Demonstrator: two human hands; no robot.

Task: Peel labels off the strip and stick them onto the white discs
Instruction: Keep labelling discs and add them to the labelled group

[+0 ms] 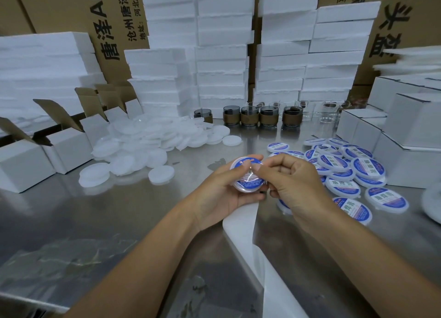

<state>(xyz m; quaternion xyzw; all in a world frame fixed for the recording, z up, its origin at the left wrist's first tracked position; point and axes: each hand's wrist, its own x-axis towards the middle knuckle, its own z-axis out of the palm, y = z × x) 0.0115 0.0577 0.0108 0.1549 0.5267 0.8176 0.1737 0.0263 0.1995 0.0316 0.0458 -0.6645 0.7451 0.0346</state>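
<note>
My left hand (220, 193) grips a white disc (248, 185) from below, above the middle of the steel table. A round blue and white label lies on the disc's face. My right hand (293, 181) has curled fingers, and its thumb presses on that label beside my left thumb. The white backing strip (245, 224) hangs from under my hands and runs down toward the near edge. A heap of bare white discs (148, 146) lies to the left. Several labelled discs (346, 169) are spread on the right.
Open white cartons (64, 148) line the left side and closed white boxes (405, 136) stack at the right. A row of glass cups with brown sleeves (260, 116) stands at the back, in front of foam stacks (222, 55). A steel table (95, 222) carries everything.
</note>
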